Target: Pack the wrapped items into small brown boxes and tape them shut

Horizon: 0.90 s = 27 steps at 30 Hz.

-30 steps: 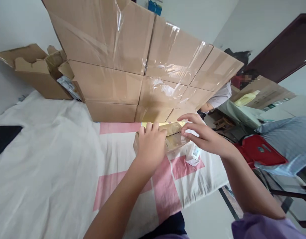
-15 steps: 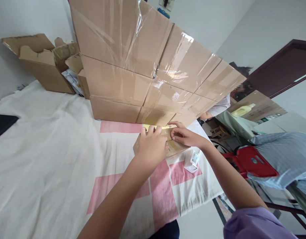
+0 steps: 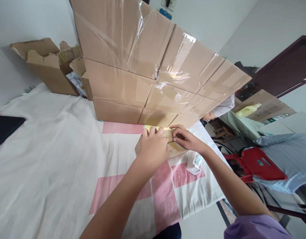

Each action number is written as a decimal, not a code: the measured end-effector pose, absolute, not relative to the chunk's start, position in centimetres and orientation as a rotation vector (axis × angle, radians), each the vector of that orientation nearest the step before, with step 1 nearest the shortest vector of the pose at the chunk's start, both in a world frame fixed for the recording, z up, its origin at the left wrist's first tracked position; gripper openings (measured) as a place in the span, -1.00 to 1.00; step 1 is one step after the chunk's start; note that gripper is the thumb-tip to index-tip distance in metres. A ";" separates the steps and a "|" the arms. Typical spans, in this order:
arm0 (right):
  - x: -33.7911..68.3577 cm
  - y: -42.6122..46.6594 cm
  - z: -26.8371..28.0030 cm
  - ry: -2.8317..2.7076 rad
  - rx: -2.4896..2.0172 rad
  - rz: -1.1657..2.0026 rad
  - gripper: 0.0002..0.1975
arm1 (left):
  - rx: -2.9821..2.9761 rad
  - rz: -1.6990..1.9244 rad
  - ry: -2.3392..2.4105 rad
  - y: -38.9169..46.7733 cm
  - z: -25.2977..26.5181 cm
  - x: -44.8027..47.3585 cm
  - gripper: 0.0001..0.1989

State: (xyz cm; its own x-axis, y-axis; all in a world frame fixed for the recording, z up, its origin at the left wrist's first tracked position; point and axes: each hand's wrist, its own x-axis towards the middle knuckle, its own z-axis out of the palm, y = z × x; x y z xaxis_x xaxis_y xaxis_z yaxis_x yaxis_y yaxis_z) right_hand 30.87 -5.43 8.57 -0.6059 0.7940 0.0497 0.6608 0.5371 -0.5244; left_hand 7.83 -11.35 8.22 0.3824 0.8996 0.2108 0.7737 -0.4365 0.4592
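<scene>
"Over at the left edge, what's that dark patch?"

"Some flat black thing [image 3: 8, 131], cut off by the view's edge, on the white-and-pink cloth [image 3: 55, 149]. Next comes an open carton [image 3: 51, 78], flaps up, with a pale packet [image 3: 76, 83] at its right side."

"And that brown wall of cardboard?"

"It's a tall stack [image 3: 118, 83] of cartons under shiny clear film, at the far side of the cloth."

"What sits in front of it?"

"The box [image 3: 177, 149], right on the cloth, close to the foot of the stack, with brown tape along its top. The left hand [image 3: 154, 142] is grasping its left part, fingers over the top, thumb towards the near face."

"Something yellow shows behind those fingers."

"Yes, a thin yellow strip [image 3: 148, 126] between box and stack, mostly hidden."

"The other hand?"

"Right hand [image 3: 187, 137]: fingers curled in against the box's top. I can't tell whether they pinch anything."

"Further right?"

"A white box [image 3: 194, 163] partly over a pink patch, just beside the box's near right corner. Then another person's arm [image 3: 214, 113] behind the stack, a yellow bottle [image 3: 249, 110] beyond, a red chair [image 3: 263, 164], and a person in striped pale blue [image 3: 292, 159] just behind that."
</scene>
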 end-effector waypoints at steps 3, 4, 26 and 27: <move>30.8 -5.4 8.3 -2.488 -1.187 0.658 -0.81 | 2.368 0.631 1.476 -11.3 8.2 7.9 -0.75; 30.8 -5.4 8.3 -2.480 -1.181 0.663 -0.80 | 2.372 0.630 1.477 -11.3 8.2 7.9 -0.75; 31.9 -5.8 10.4 -2.530 -1.282 0.956 -0.77 | 2.367 0.647 1.448 -11.4 8.2 7.8 -0.78; 31.9 -5.8 10.5 -2.540 -1.293 0.948 -0.78 | 2.366 0.642 1.446 -11.4 8.2 7.8 -0.79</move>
